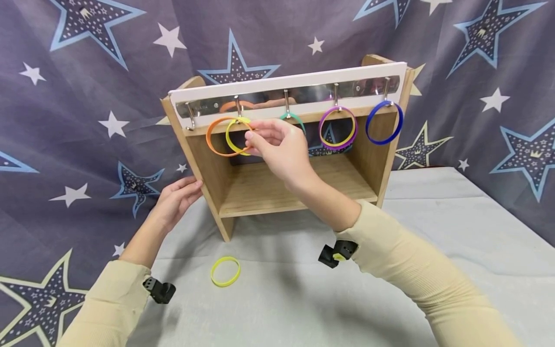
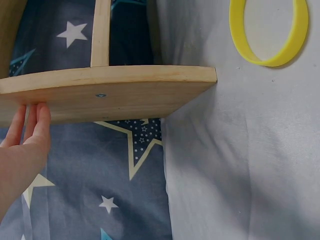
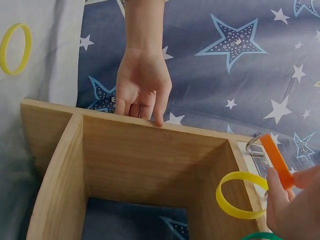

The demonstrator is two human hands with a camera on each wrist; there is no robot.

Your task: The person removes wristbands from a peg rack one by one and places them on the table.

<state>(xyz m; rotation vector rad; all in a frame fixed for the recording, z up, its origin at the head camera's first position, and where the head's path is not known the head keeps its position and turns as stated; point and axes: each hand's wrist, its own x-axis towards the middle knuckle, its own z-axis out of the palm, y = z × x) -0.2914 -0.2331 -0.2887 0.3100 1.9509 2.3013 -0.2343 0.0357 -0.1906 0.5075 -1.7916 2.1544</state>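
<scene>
Yellow loose band [image 1: 225, 271] lies flat on the grey tablecloth [image 1: 282, 308], nearest the viewer and well apart from both hands. Further back, left hand [image 1: 175, 201] rests with straight fingers [image 3: 159, 107] against the wooden shelf's [image 1: 260, 190] left side panel, gripping nothing. Right hand [image 1: 282, 152] is up at the hook rail [image 1: 286, 96], fingertips [image 1: 251, 137] pinching the yellow hanging band [image 1: 236, 137] beside the orange band [image 1: 217, 137]; green band [image 1: 292, 118], purple band [image 1: 338, 129], blue band [image 1: 384, 123] hang to the right.
</scene>
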